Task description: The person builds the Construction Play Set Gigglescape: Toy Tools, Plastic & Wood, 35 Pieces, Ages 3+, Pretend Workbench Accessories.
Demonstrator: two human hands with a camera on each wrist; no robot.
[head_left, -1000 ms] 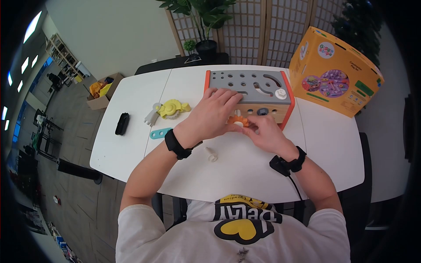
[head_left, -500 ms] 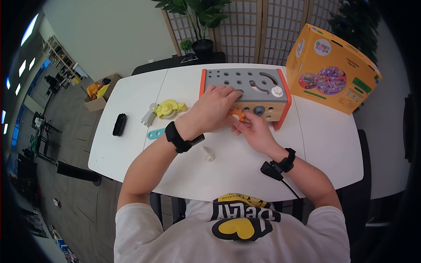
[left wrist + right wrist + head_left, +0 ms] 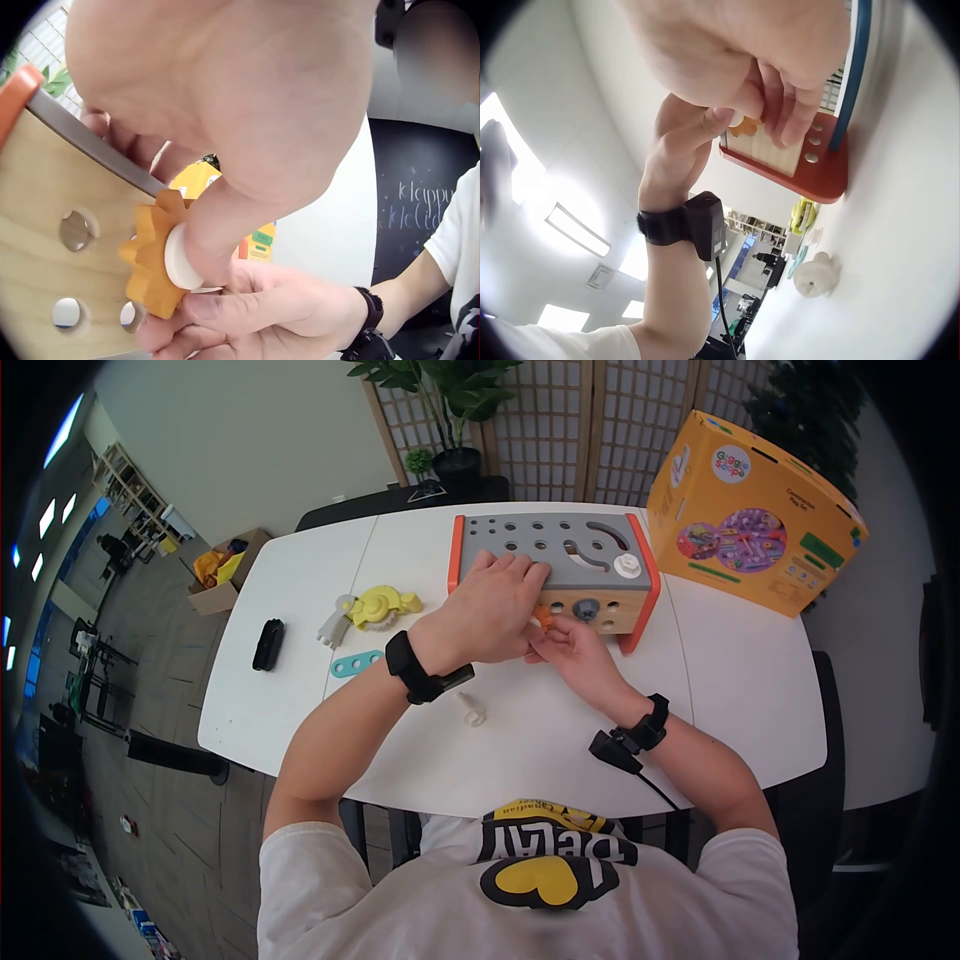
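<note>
Pressing thumb-first on a white cap [image 3: 178, 260] with the left hand [image 3: 487, 615], pinching the orange gear [image 3: 150, 259] by its edge with the right hand [image 3: 580, 658] — at the near face of the wooden box [image 3: 572, 582], left of the gray bolt [image 3: 586, 610]. At risk of skewing — or dropping to the table [image 3: 560, 745] — if pushed off-center or released early.

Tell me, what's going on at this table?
Someone is working on a wooden toy bench with both hands. The left hand rests its fingers on the grey top; its thumb presses the white disc in an orange gear at the wooden side. The right hand pinches the gear's lower edge. Whether it is fastened cannot be seen. A pale bolt, a teal strip and a yellow piece lie on the table.
</note>
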